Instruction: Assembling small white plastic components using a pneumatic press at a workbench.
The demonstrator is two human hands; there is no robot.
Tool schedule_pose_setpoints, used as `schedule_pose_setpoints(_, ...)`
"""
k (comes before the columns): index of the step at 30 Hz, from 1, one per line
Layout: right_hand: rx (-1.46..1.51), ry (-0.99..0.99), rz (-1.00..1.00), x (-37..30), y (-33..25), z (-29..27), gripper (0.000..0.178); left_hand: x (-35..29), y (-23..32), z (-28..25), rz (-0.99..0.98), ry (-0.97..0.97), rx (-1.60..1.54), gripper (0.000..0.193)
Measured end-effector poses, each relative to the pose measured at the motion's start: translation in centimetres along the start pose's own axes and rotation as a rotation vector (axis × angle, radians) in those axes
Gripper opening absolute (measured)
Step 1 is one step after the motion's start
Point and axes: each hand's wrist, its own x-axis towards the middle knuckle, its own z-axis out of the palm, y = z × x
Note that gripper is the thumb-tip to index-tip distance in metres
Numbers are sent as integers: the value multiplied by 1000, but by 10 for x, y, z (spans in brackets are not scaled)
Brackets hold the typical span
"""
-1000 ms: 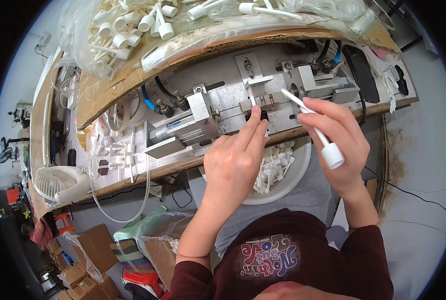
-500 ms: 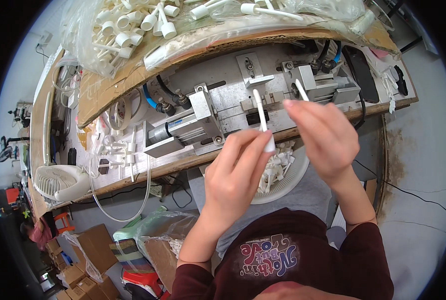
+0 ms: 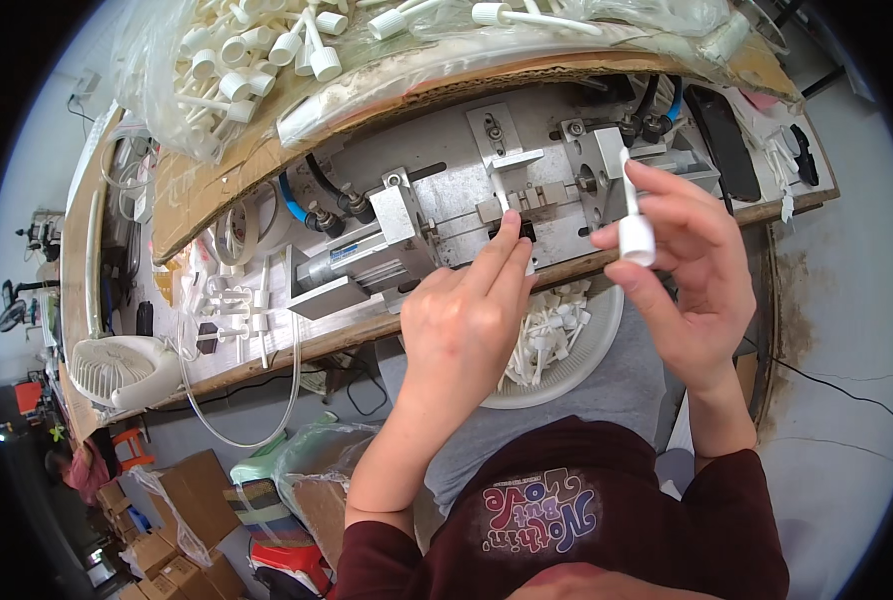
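Observation:
My left hand (image 3: 467,315) reaches over the middle of the metal fixture (image 3: 539,196), index and middle fingers stretched forward. Its index fingertip presses on a white plastic capped stick (image 3: 502,185), whose far end points at the upright bracket (image 3: 515,158). The stick's lower part is mostly hidden under those fingers, and my thumb is out of sight. To the right, my right hand (image 3: 702,270) holds a second white capped stick (image 3: 636,238) between thumb and fingers. This one's ribbed cap faces me and its thin end points away, in front of the right-hand clamp block.
Pneumatic cylinders (image 3: 367,252) flank the fixture. A cardboard shelf (image 3: 407,105) above carries many white capped sticks. On my lap, a white basket (image 3: 615,325) holds small white pieces. A black phone (image 3: 724,142) lies at the right and a white fan (image 3: 122,370) at the left.
My left hand has moved forward and lowered its capped stick onto the fixture. My right hand has turned and moved right, bringing its stick's cap into view.

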Motion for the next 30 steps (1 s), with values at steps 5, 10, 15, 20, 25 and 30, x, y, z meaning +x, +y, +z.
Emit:
schedule_pose_setpoints(5,-347,-237,-150,-3,6,-14,30,25,-16,-31,-58,98,-239,27)
schedule_pose_setpoints(10,-614,-351,-351,-14,22,1,26,97,-56,-55,102,382,46,22)
schedule_pose_setpoints(15,-754,-465,-461,-13,32,18,25,140,-82,-48,-17,257,147,27)
schedule_pose_setpoints(20,-820,-505,-428,1,32,24,22,147,-82,-43,-100,125,75,28)
schedule_pose_setpoints(25,-901,-549,-440,2,26,23,20,123,-58,-63,-173,195,-273,20)
schedule_pose_setpoints(30,-693,-494,-404,21,19,19,26,82,-31,-80,-168,189,-475,18)
